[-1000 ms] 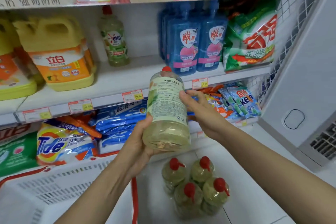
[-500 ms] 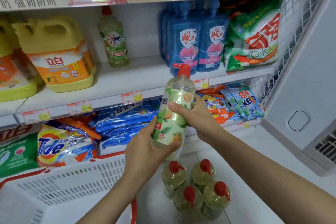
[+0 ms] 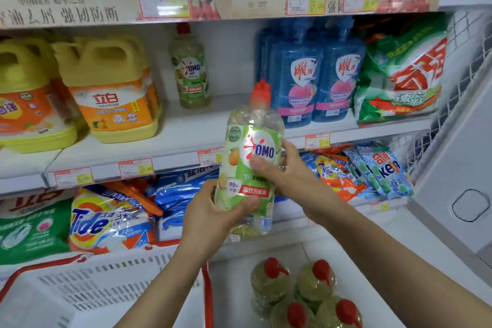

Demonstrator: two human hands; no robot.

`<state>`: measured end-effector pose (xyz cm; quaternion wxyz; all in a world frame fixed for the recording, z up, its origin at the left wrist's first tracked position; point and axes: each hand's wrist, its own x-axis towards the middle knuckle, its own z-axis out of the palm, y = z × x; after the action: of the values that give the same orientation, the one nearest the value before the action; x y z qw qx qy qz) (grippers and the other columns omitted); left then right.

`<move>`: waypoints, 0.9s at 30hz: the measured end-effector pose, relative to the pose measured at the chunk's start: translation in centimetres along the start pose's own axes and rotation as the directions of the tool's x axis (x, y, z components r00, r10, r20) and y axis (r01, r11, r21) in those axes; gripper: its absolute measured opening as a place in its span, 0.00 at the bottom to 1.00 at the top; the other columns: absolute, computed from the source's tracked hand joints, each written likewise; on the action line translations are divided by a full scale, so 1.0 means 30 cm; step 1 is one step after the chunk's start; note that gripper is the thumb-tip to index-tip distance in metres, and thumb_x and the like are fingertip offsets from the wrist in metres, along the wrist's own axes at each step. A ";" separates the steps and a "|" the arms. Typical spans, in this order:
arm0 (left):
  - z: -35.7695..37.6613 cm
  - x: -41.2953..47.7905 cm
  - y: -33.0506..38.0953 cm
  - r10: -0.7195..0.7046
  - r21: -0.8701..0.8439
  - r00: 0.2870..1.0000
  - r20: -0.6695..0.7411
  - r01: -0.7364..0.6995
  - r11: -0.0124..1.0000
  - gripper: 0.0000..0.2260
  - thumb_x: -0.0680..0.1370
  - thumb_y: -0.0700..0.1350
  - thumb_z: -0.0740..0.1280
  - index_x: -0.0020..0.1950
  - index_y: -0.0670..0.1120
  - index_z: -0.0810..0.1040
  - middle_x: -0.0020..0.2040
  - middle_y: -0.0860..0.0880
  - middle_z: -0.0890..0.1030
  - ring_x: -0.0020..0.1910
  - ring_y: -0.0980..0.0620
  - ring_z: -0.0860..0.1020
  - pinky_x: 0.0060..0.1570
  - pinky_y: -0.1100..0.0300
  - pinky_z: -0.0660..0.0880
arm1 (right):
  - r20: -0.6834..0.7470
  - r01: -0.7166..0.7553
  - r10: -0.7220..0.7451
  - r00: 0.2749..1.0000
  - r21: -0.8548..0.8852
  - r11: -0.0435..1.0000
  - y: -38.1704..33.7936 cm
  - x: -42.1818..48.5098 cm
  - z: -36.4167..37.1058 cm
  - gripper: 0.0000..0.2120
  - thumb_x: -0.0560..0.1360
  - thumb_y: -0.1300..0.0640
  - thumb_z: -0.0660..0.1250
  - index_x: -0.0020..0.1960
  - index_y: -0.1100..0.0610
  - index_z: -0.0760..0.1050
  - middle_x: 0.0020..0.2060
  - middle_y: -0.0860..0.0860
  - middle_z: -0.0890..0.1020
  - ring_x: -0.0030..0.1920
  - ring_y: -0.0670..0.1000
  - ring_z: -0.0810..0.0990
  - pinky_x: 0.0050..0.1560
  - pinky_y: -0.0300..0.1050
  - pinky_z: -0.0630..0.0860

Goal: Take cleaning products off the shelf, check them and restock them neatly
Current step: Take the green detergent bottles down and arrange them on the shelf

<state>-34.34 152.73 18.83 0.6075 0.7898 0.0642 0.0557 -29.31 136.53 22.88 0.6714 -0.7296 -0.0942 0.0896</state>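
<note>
Where the shelf (image 3: 186, 136) runs, left hand (image 3: 213, 217) and right hand (image 3: 292, 176) hold a bottle (image 3: 253, 125).

Bare stretch of middle shelf (image 3: 202, 128) between lone OMO bottle (image 3: 190, 69) and blue bottles (image 3: 300, 74), held bottle (image 3: 250, 168) partly before that gap, yellow jugs (image 3: 111, 88) crowding the left, upper shelf edge (image 3: 253, 5) close overhead

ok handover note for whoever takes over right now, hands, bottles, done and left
Left hand grips the lower part of the clear red-capped bottle with the green OMO label; right hand holds its middle.
Bottle upright, label facing the camera, in front of the white middle shelf.
One matching bottle stands at the back of that shelf.
Four like bottles stand on the floor below.
Left, probably: shelve the held one, then those four.
</note>
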 end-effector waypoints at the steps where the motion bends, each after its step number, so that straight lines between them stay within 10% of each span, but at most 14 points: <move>1: -0.002 -0.001 0.007 0.031 0.127 0.998 -0.062 -0.023 0.992 0.30 0.56 0.66 0.76 0.54 0.57 0.76 0.44 0.57 0.84 0.44 0.56 0.83 0.47 0.51 0.80 | -0.026 -0.034 0.032 0.999 -0.052 0.998 0.009 0.017 0.036 0.46 0.59 0.37 0.78 0.68 0.50 0.59 0.55 0.46 0.78 0.53 0.47 0.83 0.54 0.48 0.82; 5: -0.044 0.013 0.039 0.249 0.437 0.963 -0.104 -0.181 0.881 0.18 0.65 0.71 0.68 0.49 0.68 0.70 0.40 0.63 0.79 0.42 0.63 0.78 0.41 0.59 0.76 | -0.140 -0.081 0.075 0.987 -0.037 0.996 0.020 0.134 0.102 0.44 0.57 0.40 0.81 0.64 0.58 0.67 0.52 0.49 0.82 0.52 0.50 0.84 0.55 0.52 0.82; 9: -0.159 0.144 0.068 0.324 0.249 0.946 -0.016 -0.310 0.917 0.18 0.74 0.68 0.55 0.56 0.66 0.77 0.47 0.64 0.83 0.50 0.65 0.79 0.45 0.75 0.71 | -0.068 -0.024 0.027 0.997 0.043 0.999 -0.060 0.288 0.086 0.14 0.70 0.48 0.76 0.51 0.55 0.81 0.42 0.50 0.87 0.43 0.49 0.87 0.44 0.43 0.82; 16: -0.282 0.440 -0.076 0.538 0.706 0.843 0.002 -0.382 0.597 0.25 0.81 0.60 0.50 0.74 0.52 0.68 0.74 0.47 0.68 0.74 0.47 0.64 0.75 0.44 0.55 | -0.216 0.035 -0.040 0.976 -0.030 0.999 -0.212 0.654 0.089 0.29 0.58 0.38 0.79 0.52 0.56 0.81 0.45 0.52 0.87 0.46 0.51 0.86 0.54 0.51 0.82; 20: -0.275 0.504 -0.149 0.479 0.869 0.867 0.138 -0.338 0.360 0.26 0.81 0.61 0.46 0.77 0.54 0.62 0.77 0.47 0.63 0.77 0.44 0.59 0.75 0.41 0.43 | -0.295 0.159 -0.192 0.936 -0.132 0.978 -0.229 0.829 0.094 0.24 0.61 0.46 0.82 0.48 0.47 0.71 0.46 0.46 0.82 0.55 0.52 0.82 0.61 0.51 0.78; 27: -0.273 0.546 -0.220 0.458 0.938 0.871 0.178 -0.290 0.187 0.25 0.81 0.58 0.50 0.74 0.50 0.68 0.72 0.45 0.72 0.71 0.43 0.70 0.73 0.43 0.52 | -0.405 0.209 -0.389 0.828 -0.421 0.883 -0.118 0.995 0.089 0.49 0.58 0.50 0.84 0.69 0.55 0.58 0.60 0.50 0.74 0.61 0.53 0.76 0.64 0.54 0.75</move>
<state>-19.77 164.99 14.70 -0.0173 0.9754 -0.0673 0.2091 -1.21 147.09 26.06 0.5344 -0.8143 -0.0552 -0.2199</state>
